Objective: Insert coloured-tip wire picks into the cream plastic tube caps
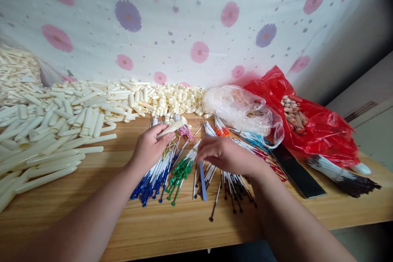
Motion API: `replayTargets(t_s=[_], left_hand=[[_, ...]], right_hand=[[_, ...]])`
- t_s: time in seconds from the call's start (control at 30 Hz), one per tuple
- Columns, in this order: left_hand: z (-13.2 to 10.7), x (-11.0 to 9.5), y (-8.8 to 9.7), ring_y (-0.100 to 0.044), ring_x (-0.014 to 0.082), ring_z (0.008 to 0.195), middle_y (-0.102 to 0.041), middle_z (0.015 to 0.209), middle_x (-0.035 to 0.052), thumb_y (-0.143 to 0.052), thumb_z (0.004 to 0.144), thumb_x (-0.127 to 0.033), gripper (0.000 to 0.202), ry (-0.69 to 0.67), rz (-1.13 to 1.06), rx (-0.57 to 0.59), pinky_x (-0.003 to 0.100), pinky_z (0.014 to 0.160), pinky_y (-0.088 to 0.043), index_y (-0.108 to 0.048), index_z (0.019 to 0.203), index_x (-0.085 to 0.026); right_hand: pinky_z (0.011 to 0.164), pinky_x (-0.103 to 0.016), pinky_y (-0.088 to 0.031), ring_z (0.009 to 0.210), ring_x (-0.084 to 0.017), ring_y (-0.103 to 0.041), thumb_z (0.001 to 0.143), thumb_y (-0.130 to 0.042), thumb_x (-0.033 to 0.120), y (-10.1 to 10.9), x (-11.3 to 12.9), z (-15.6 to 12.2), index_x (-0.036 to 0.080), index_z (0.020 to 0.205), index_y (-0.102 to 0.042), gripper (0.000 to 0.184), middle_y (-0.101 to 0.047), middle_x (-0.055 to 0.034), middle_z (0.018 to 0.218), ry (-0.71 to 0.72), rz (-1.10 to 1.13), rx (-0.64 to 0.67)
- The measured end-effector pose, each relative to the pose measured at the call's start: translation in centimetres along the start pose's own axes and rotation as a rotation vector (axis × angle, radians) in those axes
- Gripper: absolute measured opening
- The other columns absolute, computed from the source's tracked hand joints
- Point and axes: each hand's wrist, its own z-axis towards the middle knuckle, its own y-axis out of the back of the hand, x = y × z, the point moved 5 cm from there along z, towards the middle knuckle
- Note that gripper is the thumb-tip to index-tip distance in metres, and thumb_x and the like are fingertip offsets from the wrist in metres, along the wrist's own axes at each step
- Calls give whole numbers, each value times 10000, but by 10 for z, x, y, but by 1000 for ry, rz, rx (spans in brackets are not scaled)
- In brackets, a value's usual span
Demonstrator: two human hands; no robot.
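Note:
My left hand (149,146) is closed round a cream plastic tube (170,128) that points right and away from me. It hovers over a bundle of thin white sticks with blue tips (153,180). My right hand (224,154) reaches palm down, fingers bent, onto loose sticks in the middle of the wooden table (123,213); what its fingertips pinch, if anything, is hidden. Green-tipped sticks (179,172) and dark-tipped sticks (233,188) lie below the hands, and a pink-tipped bunch (186,132) lies beside the tube.
A heap of cream tubes (61,123) covers the left of the table, with small ribbed cream pieces (181,98) behind. A clear bag (242,108), a red bag (319,127), a black flat strip (296,172) and a dark-tipped bundle (344,176) sit right. Flowered cloth (196,20) hangs behind.

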Motion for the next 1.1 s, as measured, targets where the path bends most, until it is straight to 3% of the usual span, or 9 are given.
replayTargets(t_s=[0.07,0.13,0.27,0.5,0.63,0.8,0.87,0.93,1.1], left_hand=[[0,3,-5,-527,139,657,-593,731,-7,-552,824,-448,319,65,-153,56,231,594,-411,-607,925,-150],[-1,2,-9,-515,131,649,-580,721,-18,-575,812,-453,319,97,-312,85,226,589,-402,-596,930,-157],[-6,-4,-18,-544,137,753,-611,815,-11,-611,802,-450,297,87,-524,167,242,701,-433,-599,937,-186],[-11,-15,-28,-587,211,870,-655,869,61,-622,740,-584,451,48,-545,325,339,822,-456,-668,931,-177],[-11,-17,-30,-596,211,864,-676,860,65,-641,725,-580,459,44,-569,352,343,827,-460,-696,964,-192],[-11,-10,-31,-608,215,861,-682,875,84,-680,694,-567,476,67,-613,388,353,817,-473,-710,958,-171],[-11,-8,-32,-610,217,887,-680,922,91,-689,703,-540,447,63,-613,403,357,837,-470,-708,955,-170],[-11,-8,-31,-609,214,909,-675,945,87,-707,707,-497,398,45,-611,396,352,859,-462,-706,939,-173],[-9,-18,-29,-602,203,871,-662,867,60,-727,696,-469,351,1,-555,348,337,828,-460,-700,861,-161]], right_hand=[[740,-245,-451,861,-134,-601,797,-505,3,-20,-3,-6,230,912,-697,319,-650,-34,931,11,-167,276],[730,-253,-438,887,-156,-586,781,-536,14,-34,-8,-9,234,909,-694,299,-635,-42,960,-22,-345,360],[700,-259,-415,837,-161,-549,832,-544,116,-41,-8,-4,198,774,-677,167,-612,-50,906,-31,-468,357],[739,-228,-423,846,-119,-558,827,-497,38,-4,-4,-11,171,811,-649,202,-601,-46,962,-59,-252,227],[719,-244,-421,866,-147,-578,769,-518,2,-24,-7,-11,203,868,-670,271,-623,-40,985,-41,-330,345],[626,-255,-403,789,-161,-579,786,-552,51,-40,-12,-7,181,780,-674,178,-646,-53,885,-31,-445,452],[648,-245,-420,786,-146,-582,788,-555,45,-29,-10,-7,179,763,-661,173,-638,-41,856,-4,-354,375],[687,-247,-448,793,-135,-589,807,-552,56,-8,-3,-9,182,786,-637,154,-624,-31,849,17,-205,166],[628,-293,-514,722,-141,-624,838,-582,142,45,22,-35,227,904,-526,121,-605,-17,841,62,317,-807]])
